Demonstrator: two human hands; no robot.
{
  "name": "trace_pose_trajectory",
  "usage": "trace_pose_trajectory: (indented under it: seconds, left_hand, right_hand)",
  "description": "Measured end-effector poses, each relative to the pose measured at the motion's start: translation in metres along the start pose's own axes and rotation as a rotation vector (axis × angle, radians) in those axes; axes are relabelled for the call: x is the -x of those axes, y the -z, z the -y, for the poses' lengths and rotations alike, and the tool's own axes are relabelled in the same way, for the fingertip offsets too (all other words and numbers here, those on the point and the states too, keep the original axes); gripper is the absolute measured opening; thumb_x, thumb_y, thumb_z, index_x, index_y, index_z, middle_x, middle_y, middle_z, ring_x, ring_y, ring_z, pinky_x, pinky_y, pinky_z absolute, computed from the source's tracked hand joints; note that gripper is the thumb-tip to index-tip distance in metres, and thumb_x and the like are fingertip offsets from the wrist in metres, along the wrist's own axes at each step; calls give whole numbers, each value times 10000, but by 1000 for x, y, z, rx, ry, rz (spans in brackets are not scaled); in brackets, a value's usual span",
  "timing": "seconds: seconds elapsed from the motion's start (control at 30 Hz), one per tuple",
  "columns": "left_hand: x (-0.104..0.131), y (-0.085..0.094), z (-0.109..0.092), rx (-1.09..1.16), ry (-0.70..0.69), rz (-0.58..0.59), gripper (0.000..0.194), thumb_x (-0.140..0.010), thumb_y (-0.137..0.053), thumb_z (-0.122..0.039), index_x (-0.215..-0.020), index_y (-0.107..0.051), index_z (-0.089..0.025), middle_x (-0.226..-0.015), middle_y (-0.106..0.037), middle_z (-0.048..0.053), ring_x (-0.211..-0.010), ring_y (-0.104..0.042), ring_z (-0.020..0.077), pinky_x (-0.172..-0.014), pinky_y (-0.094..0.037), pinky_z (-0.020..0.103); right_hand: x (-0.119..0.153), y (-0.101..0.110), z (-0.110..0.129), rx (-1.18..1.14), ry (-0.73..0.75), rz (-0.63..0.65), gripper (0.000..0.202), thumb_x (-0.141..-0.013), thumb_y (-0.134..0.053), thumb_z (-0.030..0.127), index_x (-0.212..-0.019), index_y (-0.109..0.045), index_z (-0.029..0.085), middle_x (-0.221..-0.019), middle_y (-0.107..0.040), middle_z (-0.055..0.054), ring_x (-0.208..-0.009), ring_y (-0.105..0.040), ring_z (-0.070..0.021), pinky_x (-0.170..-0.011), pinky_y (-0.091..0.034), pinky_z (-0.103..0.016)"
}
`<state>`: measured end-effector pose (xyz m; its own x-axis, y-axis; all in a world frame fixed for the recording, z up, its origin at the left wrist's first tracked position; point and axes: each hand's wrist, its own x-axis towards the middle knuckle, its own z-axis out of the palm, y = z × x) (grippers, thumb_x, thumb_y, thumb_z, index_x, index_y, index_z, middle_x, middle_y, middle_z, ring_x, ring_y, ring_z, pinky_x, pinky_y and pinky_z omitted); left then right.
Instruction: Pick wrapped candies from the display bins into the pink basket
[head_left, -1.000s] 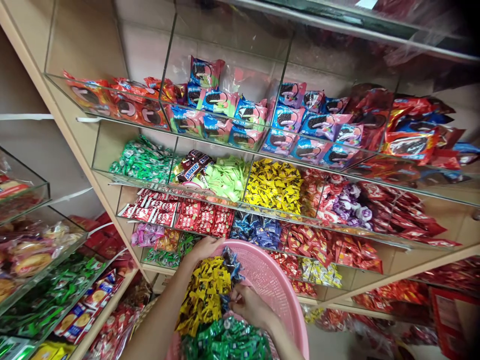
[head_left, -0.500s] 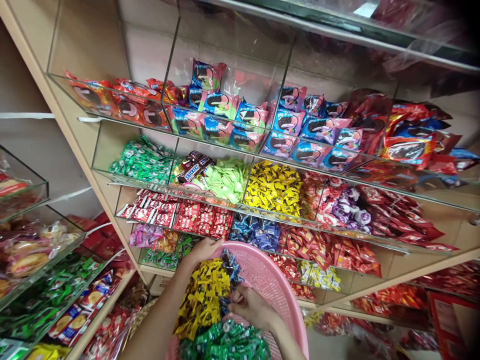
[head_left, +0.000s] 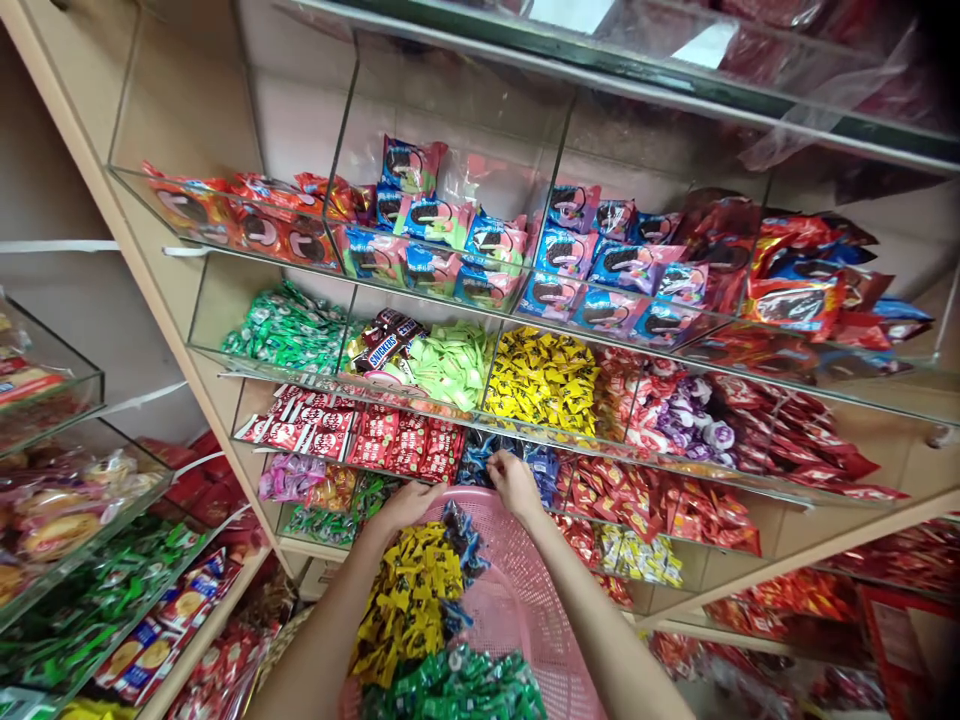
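Note:
A pink plastic basket [head_left: 517, 590] stands below the shelves, holding yellow-wrapped candies [head_left: 411, 590], green-wrapped candies [head_left: 457, 685] and a smaller heap of blue-wrapped candies [head_left: 466, 540]. On its far rim rests my left hand [head_left: 411, 503], fingers closed over the edge. My right hand [head_left: 516, 483] reaches past the rim to the shelf compartment of dark blue candies [head_left: 475, 458]. Its fingers are curled together at the compartment's front; whatever they hold is hidden.
Clear-fronted shelves carry yellow candies [head_left: 541, 385], red packets [head_left: 405, 440], green candies [head_left: 289, 330] and cookie packs [head_left: 495, 240]. A glass panel edge [head_left: 420, 405] runs just above my hands. Another stocked rack [head_left: 82, 560] stands close at left.
My right hand has moved up and forward, out of the basket's blue candies to the blue compartment on the shelf. The left hand has stayed on the rim.

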<state>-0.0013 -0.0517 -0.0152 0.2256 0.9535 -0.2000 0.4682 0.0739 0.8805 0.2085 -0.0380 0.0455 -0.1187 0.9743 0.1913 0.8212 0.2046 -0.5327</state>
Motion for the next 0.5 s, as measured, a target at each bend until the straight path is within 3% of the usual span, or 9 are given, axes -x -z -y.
trace_pose_trajectory:
  seconds: [0.1, 0.23, 0.5]
  left_hand:
    - [-1, -1, 2, -52, -52, -11, 578, -695, -336, -697, -558, -489, -157, -506, -398, -27, -549, -330, 118, -551, -259, 227]
    - [-4, -2, 5, -51, -65, -44, 585, -685, -332, -711, -567, -496, -162, -501, -398, -27, -551, -345, 123, -553, -264, 229]
    - [-6, -2, 8, -36, -70, -46, 587, -681, -340, -702, -611, -543, -155, -538, -465, -16, -594, -403, 140, -585, -297, 232]
  right_hand:
    - [-16, -14, -6, 59, -59, -16, 168, -814, -430, 206, -885, -580, 180, -782, -626, -53, -715, -570, -148, -599, -340, -218]
    - [-21, -27, -7, 102, -31, 4, 151, -785, -497, 188, -889, -607, 186, -802, -616, -62, -725, -577, -156, -603, -336, -223]
    - [-20, -30, 0, 147, 88, 28, 153, -840, -431, 183, -834, -584, 190, -897, -555, -57, -703, -557, -122, -577, -306, -213]
